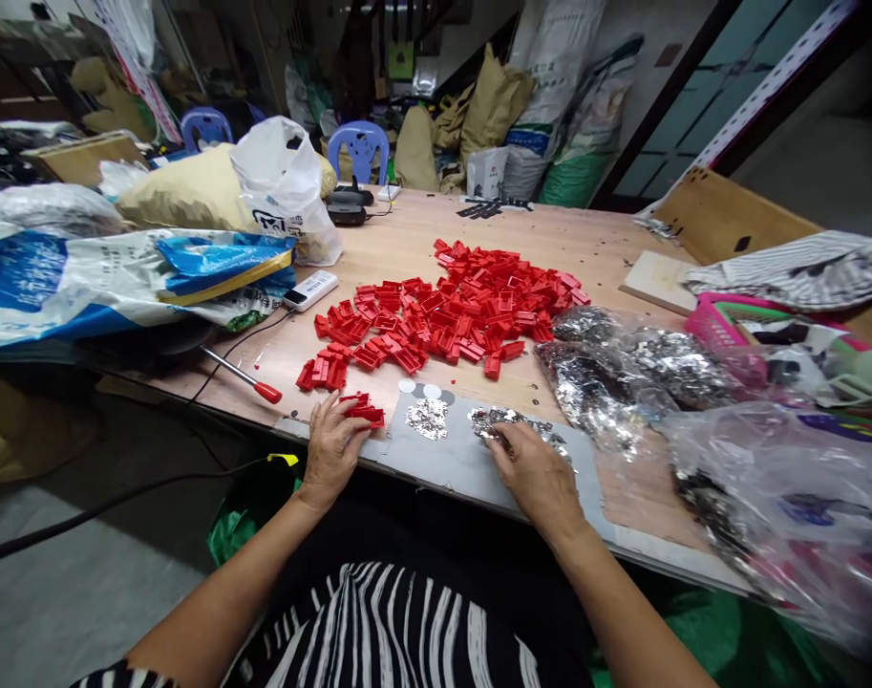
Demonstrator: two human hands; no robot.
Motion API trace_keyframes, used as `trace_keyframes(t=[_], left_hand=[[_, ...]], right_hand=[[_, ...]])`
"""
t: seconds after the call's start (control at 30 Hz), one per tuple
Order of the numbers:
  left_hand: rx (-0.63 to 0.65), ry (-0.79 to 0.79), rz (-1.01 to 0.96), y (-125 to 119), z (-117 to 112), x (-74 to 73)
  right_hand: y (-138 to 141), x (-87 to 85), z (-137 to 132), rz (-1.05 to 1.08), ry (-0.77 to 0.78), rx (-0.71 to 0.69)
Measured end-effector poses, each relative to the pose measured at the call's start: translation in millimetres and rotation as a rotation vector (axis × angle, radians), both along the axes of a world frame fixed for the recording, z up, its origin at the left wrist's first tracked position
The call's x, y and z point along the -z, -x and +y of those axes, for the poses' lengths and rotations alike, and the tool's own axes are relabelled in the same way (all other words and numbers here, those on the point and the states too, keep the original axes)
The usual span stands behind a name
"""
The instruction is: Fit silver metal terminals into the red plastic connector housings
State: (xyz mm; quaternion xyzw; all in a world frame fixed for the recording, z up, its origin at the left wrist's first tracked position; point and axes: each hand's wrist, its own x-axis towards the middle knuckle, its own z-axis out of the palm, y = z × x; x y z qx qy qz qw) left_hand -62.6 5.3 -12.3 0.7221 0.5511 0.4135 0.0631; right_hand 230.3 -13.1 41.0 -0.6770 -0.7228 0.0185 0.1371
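My left hand (pixel 333 441) is closed around small red plastic casings (pixel 364 409) at the table's front edge. Its thumb and fingers press on their near side. My right hand (pixel 532 468) has its fingers bent down into a pile of small shiny metal pieces (pixel 550 435) on a grey sheet (pixel 436 470). What sits between those fingertips is hidden. Between the hands lies a second pile of small silvery pieces (pixel 427 419), with pale round discs (pixel 431 391) just behind it. A large heap of red casings (pixel 471 306) spreads over the table beyond.
Clear bags of metal pieces (pixel 593 382) and a pink basket (pixel 714 320) stand at the right. At the left are a red-tipped metal lever (pixel 266 392), a white device with a cable (pixel 310 290), and plastic sacks (pixel 120 277). Blue chairs (pixel 360 148) stand behind the table (pixel 399 220).
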Motion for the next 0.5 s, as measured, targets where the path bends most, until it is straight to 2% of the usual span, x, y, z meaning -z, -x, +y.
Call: trace_keyframes(t=[0.1, 0.23, 0.37, 0.5], left_hand=[[-0.011, -0.013, 0.03, 3.7, 1.2, 2.3], [-0.029, -0.071, 0.003, 9.2, 5.7, -1.7], [-0.156, -0.073, -0.065, 15.9, 19.1, -5.3], [-0.256, -0.073, -0.024, 19.8, 40.4, -5.5]], right_hand=[[8.0, -2.1, 11.1, -0.072, 0.017, -0.02], [14.1, -2.7, 22.0, -0.18, 0.092, -0.01], [13.8, -0.5, 25.8, -0.21, 0.126, -0.013], [10.9, 3.2, 23.5, -0.19, 0.095, 0.002]])
